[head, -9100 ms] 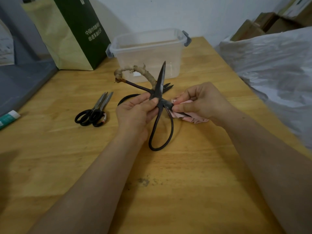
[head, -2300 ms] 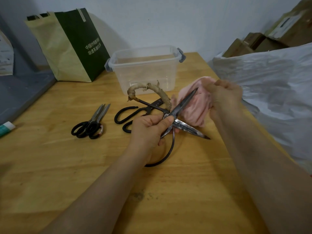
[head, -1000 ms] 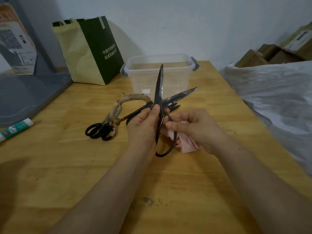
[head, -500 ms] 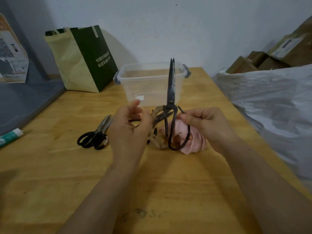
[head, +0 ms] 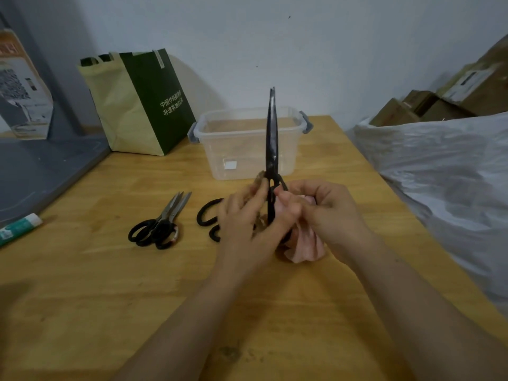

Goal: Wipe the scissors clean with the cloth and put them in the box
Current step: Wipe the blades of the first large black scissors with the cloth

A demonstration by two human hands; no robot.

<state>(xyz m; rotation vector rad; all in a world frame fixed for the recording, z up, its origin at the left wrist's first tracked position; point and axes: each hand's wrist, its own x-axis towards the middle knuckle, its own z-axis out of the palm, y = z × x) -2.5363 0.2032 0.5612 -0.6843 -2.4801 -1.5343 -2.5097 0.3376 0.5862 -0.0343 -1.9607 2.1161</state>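
The left hand [head: 247,215] and the right hand [head: 327,213] meet above the middle of the tabletop [head: 110,284] and hold the scissors [head: 272,138] between them. The scissors stand upright with the blades together and the tips up, so that the blades pass in front of the box [head: 220,149]. The left hand has its fingers curled around the handle part of the scissors. The right hand grips the pink cloth [head: 305,243], which is bunched and hangs down to the tabletop, and its fingertips touch the scissors just under the pivot.

The box is of clear plastic with grey latches at its two ends, it stands open at the far side of the tabletop, and through its walls only the wood and a small white label show. To its left stands a green and yellow paper bag [head: 140,103] (what is inside cannot be seen from here).

Smaller scissors [head: 159,224] with black handles lie flat to the left of the hands. The dark loops of a third pair [head: 209,218] show just behind the left hand. A white tube [head: 19,228] lies at the left edge. At the right there is a white plastic sack [head: 439,174], with cardboard cartons [head: 428,105] behind it.
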